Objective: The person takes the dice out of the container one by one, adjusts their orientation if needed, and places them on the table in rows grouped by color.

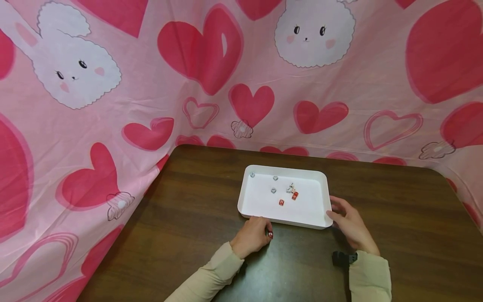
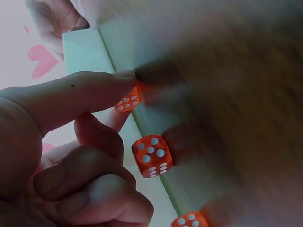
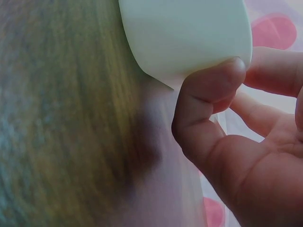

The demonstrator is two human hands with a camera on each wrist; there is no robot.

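My left hand (image 1: 252, 235) is low at the near side of a white tray (image 1: 302, 221). In the left wrist view, its thumb and index finger pinch a red die (image 2: 128, 100) with white pips, and the other fingers are curled. Two more red dice lie beside it, a whole one (image 2: 152, 156) and one cut by the frame's lower edge (image 2: 190, 220). The head view shows only one red die (image 1: 270, 235) by this hand. At the tray's near right corner, my right hand (image 1: 351, 224) holds the rim between thumb and fingers.
Inside the tray lie two red dice, one nearer the front (image 1: 281, 202) and one to the right (image 1: 295, 196), and several pale dice (image 1: 273, 190). The brown wooden table (image 1: 196, 197) meets a pink heart-patterned cloth (image 1: 264, 142) behind and at the left.
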